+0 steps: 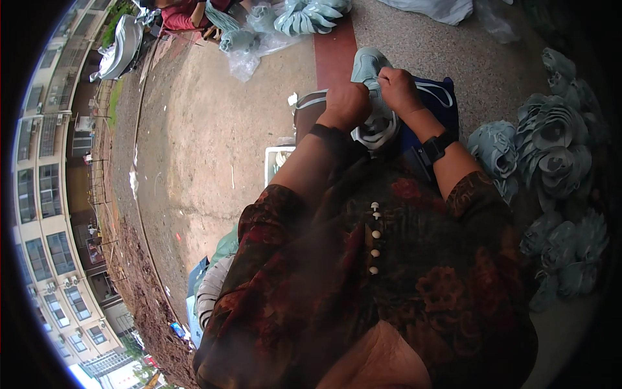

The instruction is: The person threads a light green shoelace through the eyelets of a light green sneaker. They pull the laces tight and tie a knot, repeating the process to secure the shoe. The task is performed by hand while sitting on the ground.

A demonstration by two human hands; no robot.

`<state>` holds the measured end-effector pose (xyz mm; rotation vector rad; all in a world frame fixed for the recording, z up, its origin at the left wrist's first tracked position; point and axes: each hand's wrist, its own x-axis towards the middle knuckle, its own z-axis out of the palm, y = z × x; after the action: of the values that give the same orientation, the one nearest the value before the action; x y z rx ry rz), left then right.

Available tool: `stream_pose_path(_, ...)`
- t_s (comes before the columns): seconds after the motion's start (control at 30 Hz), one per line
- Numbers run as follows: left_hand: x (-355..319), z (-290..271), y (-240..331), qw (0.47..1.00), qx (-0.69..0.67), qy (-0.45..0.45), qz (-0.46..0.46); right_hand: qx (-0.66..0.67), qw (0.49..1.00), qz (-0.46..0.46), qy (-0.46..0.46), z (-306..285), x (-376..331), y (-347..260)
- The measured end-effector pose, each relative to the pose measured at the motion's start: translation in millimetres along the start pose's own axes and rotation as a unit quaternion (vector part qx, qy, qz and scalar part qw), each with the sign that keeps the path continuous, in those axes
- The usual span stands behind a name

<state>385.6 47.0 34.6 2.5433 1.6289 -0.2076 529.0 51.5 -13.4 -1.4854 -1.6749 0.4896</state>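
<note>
We observe both arms extended forward and converging. The left forearm [302, 166] slants inward toward the right, ending in the left hand [347, 105], closed, back uppermost, fingers curled under. The right forearm [455, 167] slants inward toward the left. We find the right hand [400, 91] near its counterpart, slightly farther forward, fingers bent.

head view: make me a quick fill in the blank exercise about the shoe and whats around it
The pale shoe is between the left hand and the ____ hand.
Another person's red sleeve shows close to the picture's ____ edge.
The long building stands along the picture's ____ side.

Missing words: right; top; left.
</note>
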Motion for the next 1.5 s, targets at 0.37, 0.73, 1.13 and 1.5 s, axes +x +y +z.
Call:
stream_pose_path(0.37,14.2,36.6,-25.0,0.949,-0.203,0.177,0.166,0.271,0.953,0.130,-0.032,0.5,-3.2,1.3)
stream_pose_path(0.73,5.2,51.1,-7.9,0.953,-0.190,0.227,0.064,0.336,0.920,0.199,-0.033,-5.2,-7.9,-2.3)
stream_pose_path(1.13,-7.8,37.2,-0.4,0.918,-0.274,0.287,0.019,0.506,0.811,0.293,0.030,-10.4,-15.5,-0.6)
stream_pose_path(1.5,5.1,35.1,7.5,0.924,-0.240,0.275,0.108,0.543,0.787,0.285,0.070,-8.8,-14.7,-2.1)
